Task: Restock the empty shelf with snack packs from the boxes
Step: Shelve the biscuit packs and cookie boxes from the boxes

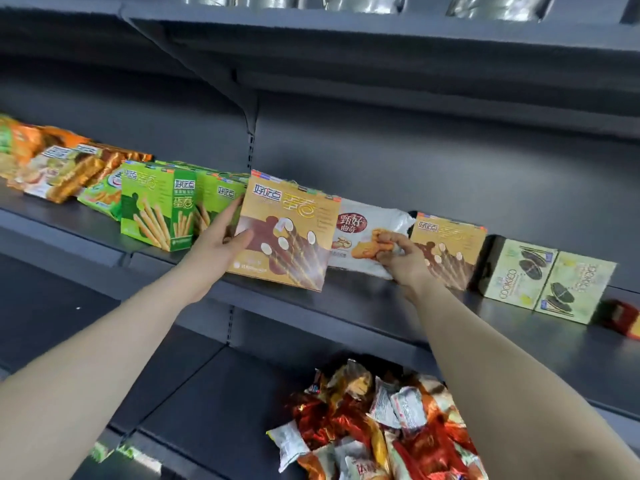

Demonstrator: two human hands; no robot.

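At the middle shelf [363,306] of a grey store rack, my left hand [221,244] grips the left edge of a tan egg-roll box [287,233], thumb laid across its front and fingers wrapped round its side, the box tilted with its lower corner out over the shelf's front lip. Just right of the tan egg-roll box, and partly tucked behind it, lies a white cookie bag [367,233]; my right hand [401,261] pinches that bag's lower right corner with curled fingers. Further right of the box, just beside the bag's far end, a second tan box [446,247] stands facing forward, then a pair of pale sandwich-cookie boxes [547,282] side by side, and beyond them a red pack [623,318], blurred at the frame's edge. Just left of the tan egg-roll box, behind my left hand, stand green egg-roll boxes [156,206], and further left a jumble of orange and green snack bags [59,168] lies flat. Below the box, on the next shelf down, sits a heap of small wrapped snacks [367,420] in red, gold and white foil. Above the box, on the top shelf, silvery packs [346,3] show only their lower edges
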